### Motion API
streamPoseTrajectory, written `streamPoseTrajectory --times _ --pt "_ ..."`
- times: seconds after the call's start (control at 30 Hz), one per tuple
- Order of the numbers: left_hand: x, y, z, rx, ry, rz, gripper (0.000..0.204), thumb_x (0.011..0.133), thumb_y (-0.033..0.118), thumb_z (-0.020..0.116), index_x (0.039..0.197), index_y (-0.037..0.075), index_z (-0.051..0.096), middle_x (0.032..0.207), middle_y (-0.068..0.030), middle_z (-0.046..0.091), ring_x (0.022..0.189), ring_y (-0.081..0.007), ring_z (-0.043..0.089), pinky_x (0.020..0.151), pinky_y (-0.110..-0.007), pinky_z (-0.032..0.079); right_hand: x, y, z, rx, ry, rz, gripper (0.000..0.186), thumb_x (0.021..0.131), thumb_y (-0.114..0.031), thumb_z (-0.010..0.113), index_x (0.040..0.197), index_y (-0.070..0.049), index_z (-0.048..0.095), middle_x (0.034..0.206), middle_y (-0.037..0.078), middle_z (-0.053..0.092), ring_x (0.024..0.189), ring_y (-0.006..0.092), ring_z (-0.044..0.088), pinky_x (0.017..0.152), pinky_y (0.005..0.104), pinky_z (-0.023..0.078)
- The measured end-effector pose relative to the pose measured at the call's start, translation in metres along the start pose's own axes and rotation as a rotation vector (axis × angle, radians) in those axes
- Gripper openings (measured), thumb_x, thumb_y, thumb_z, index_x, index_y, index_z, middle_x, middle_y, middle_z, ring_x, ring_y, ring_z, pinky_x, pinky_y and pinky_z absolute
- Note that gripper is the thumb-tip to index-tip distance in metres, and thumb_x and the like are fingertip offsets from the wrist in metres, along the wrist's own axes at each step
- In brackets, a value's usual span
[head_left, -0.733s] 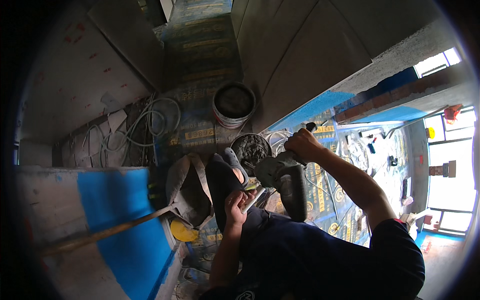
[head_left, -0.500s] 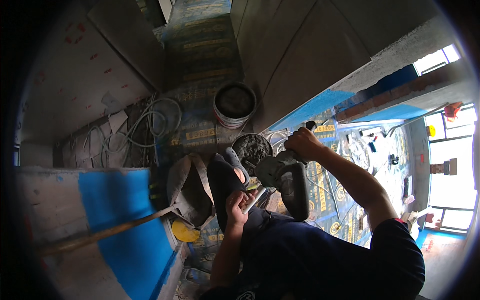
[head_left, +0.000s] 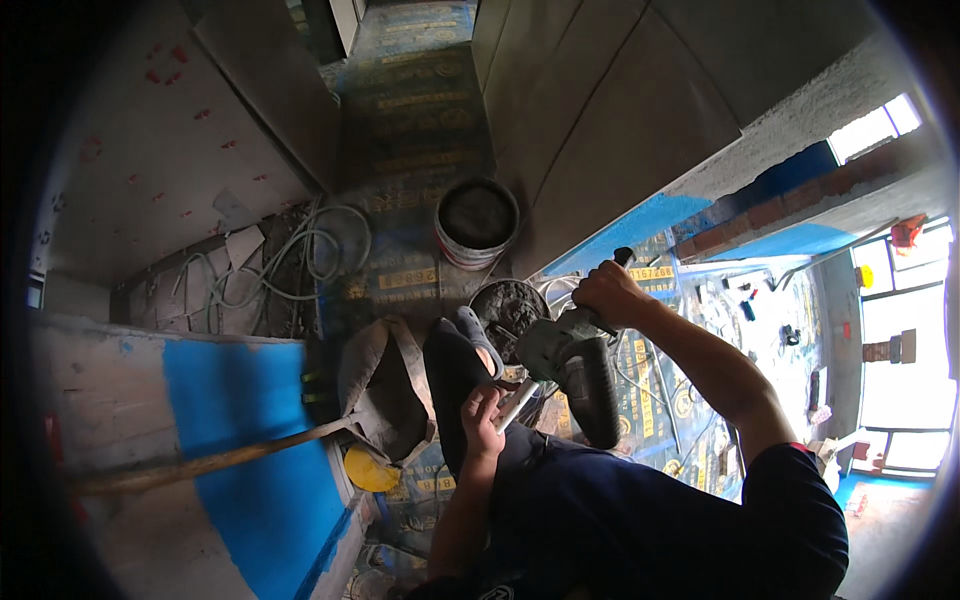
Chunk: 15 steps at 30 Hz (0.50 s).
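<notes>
My right hand (head_left: 606, 297) grips the black handle of a grey-green power tool (head_left: 545, 345), which has a black ribbed part (head_left: 594, 390) hanging toward me. Fingers of my left hand (head_left: 481, 425) are closed round a short white pipe (head_left: 518, 398) that slants up toward the tool's body, above my leg; whether pipe and tool touch I cannot tell. Just beyond the tool stands a bucket (head_left: 508, 301) of lumpy grey mortar, partly hidden by it. My foot in a grey clog (head_left: 477, 335) is beside that bucket.
A second bucket (head_left: 476, 222) stands farther ahead. Coiled hose (head_left: 270, 270) lies at left. A canvas bag (head_left: 378, 390), a wooden handle (head_left: 200, 466) and a yellow round object (head_left: 370, 465) are left of my leg. A dark panelled wall (head_left: 600, 110) rises at upper right.
The view has shifted slightly, moving the buckets and walls a little in the picture. My left hand and the white pipe appear slightly farther right; both hands keep their hold.
</notes>
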<state>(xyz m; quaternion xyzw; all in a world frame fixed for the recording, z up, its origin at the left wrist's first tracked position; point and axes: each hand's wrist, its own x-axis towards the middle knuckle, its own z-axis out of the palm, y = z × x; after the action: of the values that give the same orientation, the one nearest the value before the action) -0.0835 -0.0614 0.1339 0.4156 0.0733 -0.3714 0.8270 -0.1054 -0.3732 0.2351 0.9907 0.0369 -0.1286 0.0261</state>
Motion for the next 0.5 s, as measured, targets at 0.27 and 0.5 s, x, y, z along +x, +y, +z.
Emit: streamPoseTrajectory --times 0.27,0.5 --pt "0.002 -0.019 -0.010 -0.052 -0.012 0.010 0.005 0.090 0.007 0.057 0.091 0.003 0.060 0.090 -0.0068 0.064 0.084 -0.0134 0.059 0.080 -0.026 0.047 0.002 0.003 -0.002 -0.039 0.024 -0.043 0.006 0.070 -0.021 0.066 0.074 -0.018 0.063 0.076 0.000 0.064 0.083 0.0217 0.063 0.078 0.0376 0.043" --pt "0.004 -0.023 -0.003 -0.066 -0.099 -0.041 0.011 0.092 0.007 0.056 0.097 0.000 0.062 0.095 -0.0092 0.064 0.087 -0.0179 0.064 0.072 -0.031 0.056 -0.012 0.007 0.000 -0.022 0.048 -0.002 0.009 0.070 -0.023 0.067 0.075 -0.017 0.064 0.076 0.001 0.064 0.082 0.0225 0.062 0.078 0.0385 0.043"
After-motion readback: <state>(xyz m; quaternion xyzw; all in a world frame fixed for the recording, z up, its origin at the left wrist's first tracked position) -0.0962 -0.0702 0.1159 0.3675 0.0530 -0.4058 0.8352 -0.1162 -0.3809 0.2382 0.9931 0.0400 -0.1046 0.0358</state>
